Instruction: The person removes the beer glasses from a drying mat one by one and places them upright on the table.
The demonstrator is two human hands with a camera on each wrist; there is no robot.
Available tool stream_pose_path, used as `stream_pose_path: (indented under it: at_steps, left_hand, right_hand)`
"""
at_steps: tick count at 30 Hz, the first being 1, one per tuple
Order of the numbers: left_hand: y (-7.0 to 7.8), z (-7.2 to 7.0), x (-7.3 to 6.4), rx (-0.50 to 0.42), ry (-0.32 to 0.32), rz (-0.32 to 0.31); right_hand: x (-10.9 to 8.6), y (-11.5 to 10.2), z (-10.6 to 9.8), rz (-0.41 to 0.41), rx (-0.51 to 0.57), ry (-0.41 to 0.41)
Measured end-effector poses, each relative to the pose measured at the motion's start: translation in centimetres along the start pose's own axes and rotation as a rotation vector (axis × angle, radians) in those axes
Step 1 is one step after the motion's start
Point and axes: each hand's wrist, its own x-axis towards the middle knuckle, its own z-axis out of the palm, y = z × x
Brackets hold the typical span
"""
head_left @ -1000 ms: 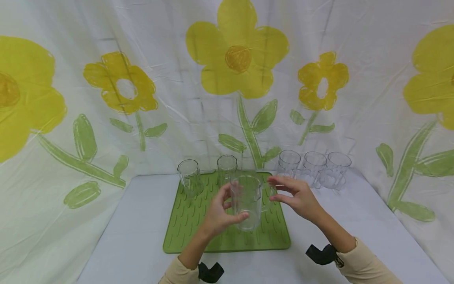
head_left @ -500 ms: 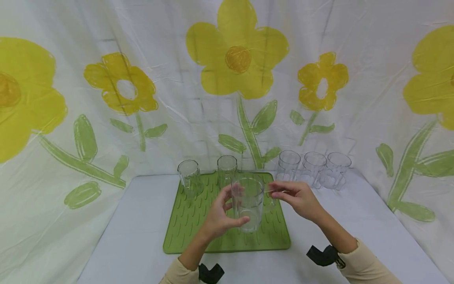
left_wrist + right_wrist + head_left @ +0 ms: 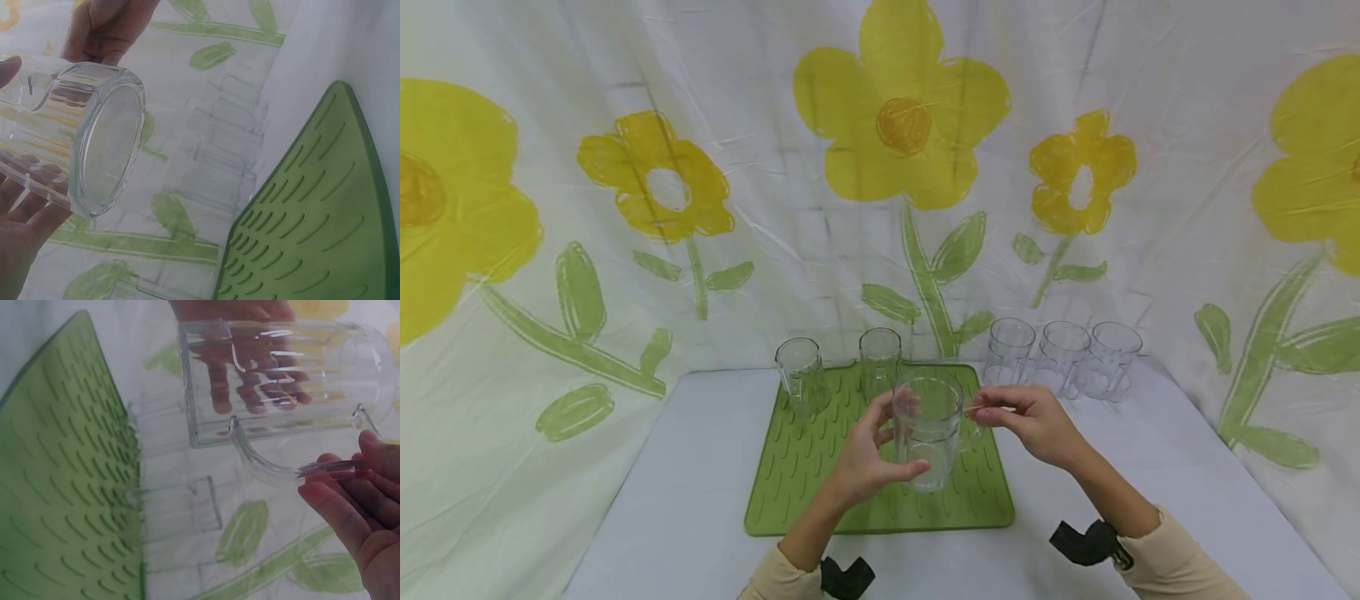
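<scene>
A clear glass mug is held upright above the green ridged mat. My left hand grips its body from the left, thumb at the front and fingers round the far side. On the other side, my right hand pinches the mug's handle between thumb and fingers. The right wrist view shows this handle running into the right fingertips. In the left wrist view the mug's thick base is apart from the mat.
Two glass mugs stand at the mat's back edge, one mug at its left corner and another mug near the middle. Three more mugs stand in a row at the table's back right. Behind hangs a flower-printed curtain.
My right fingers, spread apart beside the handle a second ago, have come together on it. The mug has turned slightly and shifted a little to the right, while the left hand keeps its grip.
</scene>
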Motion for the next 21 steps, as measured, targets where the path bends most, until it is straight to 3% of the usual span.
stream_pose_path:
  at_steps: [21]
  left_hand:
    - [-0.59, -0.3, 0.15, -0.007, -0.071, 0.058]
  right_hand:
    - [-0.73, -0.78, 0.01, 0.046, 0.046, 0.041]
